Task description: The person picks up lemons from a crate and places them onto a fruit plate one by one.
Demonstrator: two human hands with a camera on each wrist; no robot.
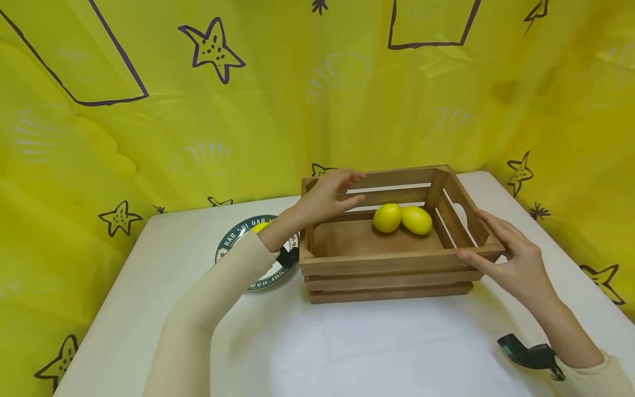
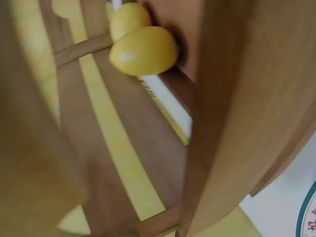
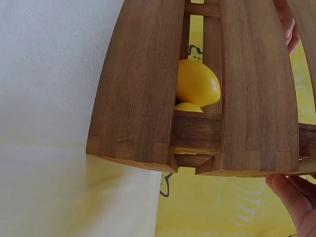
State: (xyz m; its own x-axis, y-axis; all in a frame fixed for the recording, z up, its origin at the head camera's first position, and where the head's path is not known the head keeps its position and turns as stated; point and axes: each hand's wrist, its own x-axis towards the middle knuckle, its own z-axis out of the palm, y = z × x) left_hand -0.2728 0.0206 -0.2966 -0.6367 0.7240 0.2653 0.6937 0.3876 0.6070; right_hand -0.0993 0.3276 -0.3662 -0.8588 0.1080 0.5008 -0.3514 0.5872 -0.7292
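Observation:
A slatted wooden crate (image 1: pixel 392 263) stands on the white table with two lemons lying side by side in it, the left lemon (image 1: pixel 387 218) touching the right lemon (image 1: pixel 417 220). My left hand (image 1: pixel 331 194) is over the crate's left end, fingers loosely spread and holding nothing. At the near right corner my right hand (image 1: pixel 516 262) grips the crate, its thumb on the front top slat and its fingers along the end rim. Behind my left wrist a green-rimmed plate (image 1: pixel 229 241) bears a yellow thing (image 1: pixel 260 226), mostly hidden by the arm.
The white table (image 1: pixel 377 347) runs forward of the crate to the bottom of the head view. A yellow cloth (image 1: pixel 268 121) with drawn starfish and shells hangs behind and at both sides. Black straps and cameras sit on both wrists.

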